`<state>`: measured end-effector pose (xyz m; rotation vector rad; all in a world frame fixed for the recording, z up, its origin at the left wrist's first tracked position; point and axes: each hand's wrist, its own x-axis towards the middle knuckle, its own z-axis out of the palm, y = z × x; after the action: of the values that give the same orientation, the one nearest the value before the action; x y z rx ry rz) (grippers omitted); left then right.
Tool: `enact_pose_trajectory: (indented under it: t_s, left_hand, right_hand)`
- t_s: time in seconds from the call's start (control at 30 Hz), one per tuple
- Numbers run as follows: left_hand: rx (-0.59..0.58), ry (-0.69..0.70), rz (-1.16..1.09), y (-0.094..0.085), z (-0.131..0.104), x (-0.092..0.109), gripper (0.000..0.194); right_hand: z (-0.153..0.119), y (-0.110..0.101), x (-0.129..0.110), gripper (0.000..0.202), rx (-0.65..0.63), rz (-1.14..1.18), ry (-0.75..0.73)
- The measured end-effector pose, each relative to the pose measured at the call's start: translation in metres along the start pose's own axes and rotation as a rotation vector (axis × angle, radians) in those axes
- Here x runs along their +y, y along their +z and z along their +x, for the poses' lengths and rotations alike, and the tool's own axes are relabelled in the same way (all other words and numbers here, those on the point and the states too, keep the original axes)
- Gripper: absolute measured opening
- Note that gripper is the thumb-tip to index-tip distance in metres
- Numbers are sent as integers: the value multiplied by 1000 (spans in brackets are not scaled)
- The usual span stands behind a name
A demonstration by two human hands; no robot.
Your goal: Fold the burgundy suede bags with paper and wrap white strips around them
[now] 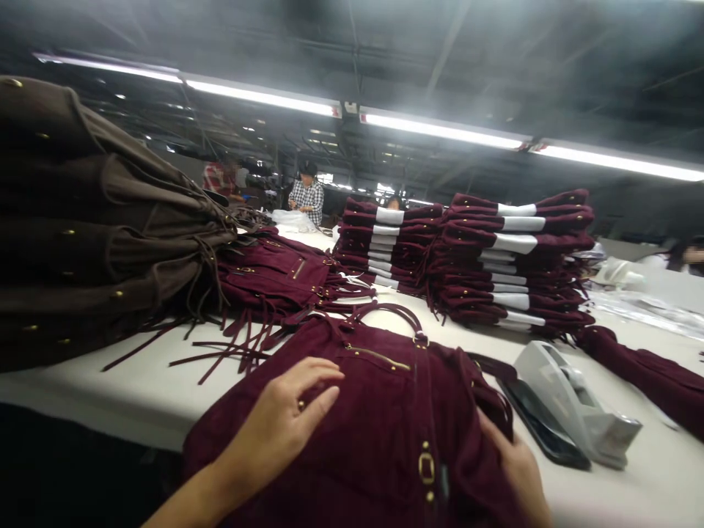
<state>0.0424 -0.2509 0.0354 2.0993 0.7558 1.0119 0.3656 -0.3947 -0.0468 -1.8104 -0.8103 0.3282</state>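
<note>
A burgundy handbag (374, 411) lies on the table in front of me, with a gold zip, a buckled strap and a looped handle at its far end. Over its left part is my left hand (289, 411), fingers stretched out and thumb apart, gripping nothing; whether it touches the cloth I cannot tell. My right hand (514, 466) grips the bag's right side, thumb along the edge, its other fingers mostly hidden. Just right of the bag stands a grey tape dispenser (572, 403) with a dark base.
More burgundy bags (275, 275) lie beyond, straps trailing over the white table (247, 396). Two tall stacks of burgundy bags with white bands (514, 257) stand behind. Brown bags (110, 235) are piled high at left. A person in a checked shirt (306, 198) is further back.
</note>
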Motion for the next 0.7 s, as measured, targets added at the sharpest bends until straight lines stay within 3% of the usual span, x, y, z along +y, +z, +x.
enact_pose_trajectory:
  t_s: [0.07,0.13,0.23,0.3,0.37,0.47,0.53,0.57,0.63,0.7]
  left_hand:
    - [69,36,176,-20,-4,-21,27]
    - [148,59,305,-26,-10,-46,32]
    - [289,24,415,-21,-26,-81,46]
    - [306,-100,383,-15,-37,-97,55]
    - [236,-287,287,-13,-47,-105,58]
    - [196,-491,215,-14,-50,-106,54]
    - [233,-468,209,-14,-46,-105,48]
    - [232,-429,198,-13,-42,-104,45]
    - [173,-382,148,-9,-33,-101,40]
    - [167,-432,126,-3,-21,-93,38]
  right_hand:
    - [51,-11,-6,39,47,4,25]
    - [85,-16,-7,41,56,-4,91]
    - [99,-22,4,44,72,-7,151]
    - [86,-29,16,49,80,4,177]
    - [63,-40,27,57,93,121,206]
    - [17,-58,35,66,224,290,220]
    - [-16,-65,34,63,261,202,175]
    - [-31,-65,32,60,219,119,131]
    - [-54,-58,27,57,112,-46,18]
    - [-63,-43,22,55,120,-170,-101]
